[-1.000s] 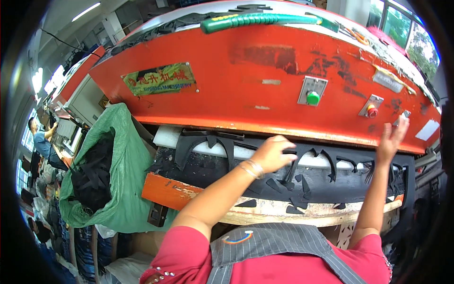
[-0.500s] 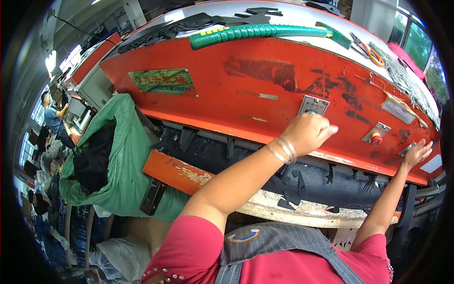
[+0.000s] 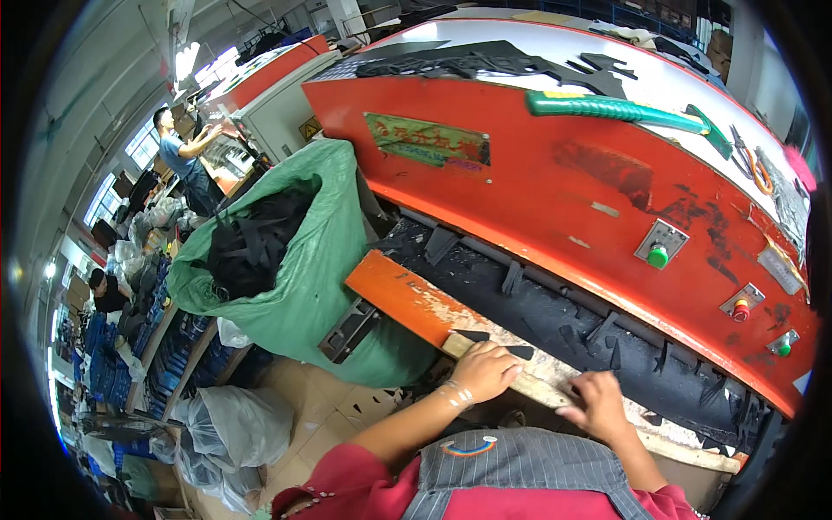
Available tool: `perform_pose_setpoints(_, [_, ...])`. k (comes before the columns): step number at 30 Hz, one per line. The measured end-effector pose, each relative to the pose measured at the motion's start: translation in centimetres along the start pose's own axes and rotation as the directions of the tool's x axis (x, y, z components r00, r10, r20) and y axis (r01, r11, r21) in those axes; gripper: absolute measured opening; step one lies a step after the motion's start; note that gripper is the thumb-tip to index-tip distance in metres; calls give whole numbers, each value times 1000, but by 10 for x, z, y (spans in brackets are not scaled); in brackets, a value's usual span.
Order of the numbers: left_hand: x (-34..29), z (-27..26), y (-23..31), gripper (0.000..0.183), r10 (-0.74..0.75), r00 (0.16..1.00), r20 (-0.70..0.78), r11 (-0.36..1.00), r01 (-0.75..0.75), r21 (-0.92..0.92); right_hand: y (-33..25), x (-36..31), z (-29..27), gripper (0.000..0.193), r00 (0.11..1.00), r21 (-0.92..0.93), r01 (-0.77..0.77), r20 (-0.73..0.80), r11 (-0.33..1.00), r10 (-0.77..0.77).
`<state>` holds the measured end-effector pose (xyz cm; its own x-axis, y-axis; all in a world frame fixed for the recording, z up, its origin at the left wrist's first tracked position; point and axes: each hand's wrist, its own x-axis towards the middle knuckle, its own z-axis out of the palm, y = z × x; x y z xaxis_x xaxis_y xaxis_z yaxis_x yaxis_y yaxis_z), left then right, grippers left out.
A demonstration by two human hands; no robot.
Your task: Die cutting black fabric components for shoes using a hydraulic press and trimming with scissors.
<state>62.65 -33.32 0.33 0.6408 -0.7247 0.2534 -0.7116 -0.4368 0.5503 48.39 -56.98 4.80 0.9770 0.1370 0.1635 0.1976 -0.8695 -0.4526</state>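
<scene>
My left hand (image 3: 487, 371) rests at the left part of a pale wooden ledge (image 3: 550, 392), its fingers bent and close together. Two black scraps (image 3: 472, 335) lie right by its fingers; whether it grips anything is hidden. To the right, my right hand (image 3: 600, 407) hovers at the same ledge, loosely curled, thumb apart from the fingers, with nothing visible in it. Beyond the hands runs a black trough (image 3: 537, 299) strewn with cut scraps. Behind it stands the red machine front (image 3: 537, 165) with a green push button (image 3: 658, 256) and a red knob (image 3: 741, 312).
An orange beam (image 3: 403, 290) meets the ledge on the left. Next to it stands a green sack (image 3: 321, 321) full of black offcuts (image 3: 260, 243). On the white machine top lie a green-handled hammer (image 3: 620, 108) and orange-handled scissors (image 3: 761, 173). A co-worker (image 3: 182, 156) stands far left.
Both hands have left the machine's buttons and come down toward me to the wooden ledge. The view has shifted left, showing more of the sack and floor.
</scene>
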Motion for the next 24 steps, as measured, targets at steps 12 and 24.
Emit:
perform_pose_setpoints(12, [-9,-10,-29,27,9,998,62,998,-13,67,-69,33,67,39,946,-296,-317,-34,901,322])
perform_pose_setpoints(24, [-4,-122,-151,12,-200,919,-340,938,80,-337,-106,108,25,32,911,48,-225,364,973,192])
